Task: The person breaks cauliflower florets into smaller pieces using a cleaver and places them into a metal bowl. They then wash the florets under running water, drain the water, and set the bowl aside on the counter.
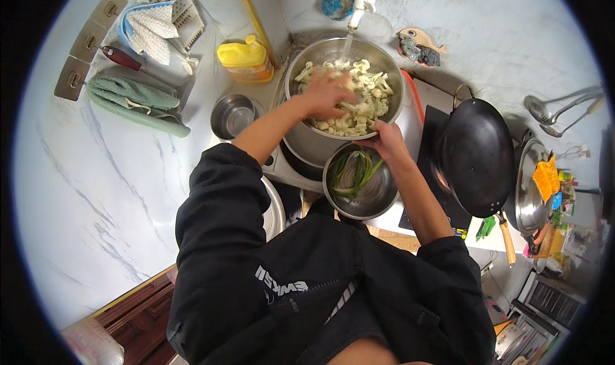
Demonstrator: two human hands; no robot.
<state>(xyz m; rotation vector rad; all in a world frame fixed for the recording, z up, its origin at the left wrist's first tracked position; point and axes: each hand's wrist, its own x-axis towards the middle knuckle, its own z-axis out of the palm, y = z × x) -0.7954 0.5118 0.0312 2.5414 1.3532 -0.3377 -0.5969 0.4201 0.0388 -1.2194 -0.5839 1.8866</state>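
Note:
A wide stainless steel basin [319, 51] of cut cauliflower florets [377, 106] sits tilted over the sink [312, 146]. Water [348, 45] runs into it from a white tap [360, 8]. Inside the basin, my left hand [330, 93] is blurred, its fingers spread over the florets; nothing shows in its grasp. My right hand [388, 141] grips the basin's near right rim, thumb on top and the other fingers mostly hidden below. Just under that hand, a smaller steel bowl [382, 194] contains green scallions [354, 172].
To the left stand a small steel pot [233, 117] and a yellow plastic jug [244, 61]. A black wok [476, 158] with a wooden handle is tipped up over the black cooktop [432, 124] at right. Ladles [557, 109] hang on the wall beyond a lidded steel pan [532, 192].

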